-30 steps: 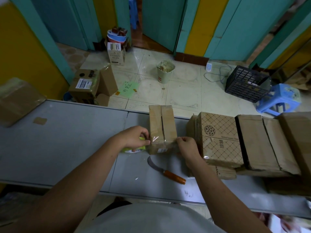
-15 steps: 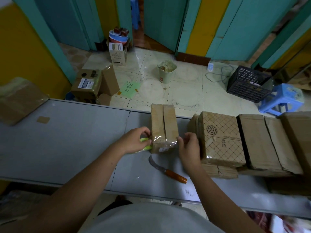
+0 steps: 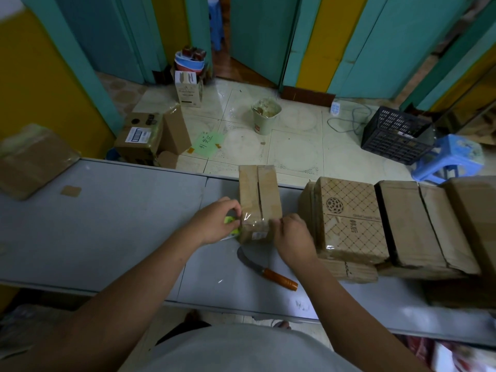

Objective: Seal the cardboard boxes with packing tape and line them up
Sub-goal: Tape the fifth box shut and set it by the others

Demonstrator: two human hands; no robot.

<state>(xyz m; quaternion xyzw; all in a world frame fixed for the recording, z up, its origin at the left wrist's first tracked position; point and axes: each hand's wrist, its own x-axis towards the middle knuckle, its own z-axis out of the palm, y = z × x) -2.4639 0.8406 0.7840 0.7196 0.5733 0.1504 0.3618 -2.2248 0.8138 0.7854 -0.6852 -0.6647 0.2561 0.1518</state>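
Mid-seal, on the grey counter [image 3: 107, 224]. At the left, gripping the green-and-yellow tape roll [image 3: 230, 220] in the left hand [image 3: 214, 222], fingers curled round it, hard against the left side of the small cardboard box [image 3: 259, 191]. Standing near the counter's far edge, top seam open along most of its length, crossed only at the near end by a band of clear tape [image 3: 255, 218]. Curled at the box's right edge, over the tape's end, the right hand [image 3: 292, 237]; pinching or merely pressing, impossible to tell. Just in front, untouched, a curved knife [image 3: 265, 269] with an orange handle. Further right, side by side, the row of boxes [image 3: 413, 224]. Probably next: smoothing the band, cutting it free of the roll, taping along the seam, then sliding the box right into line.
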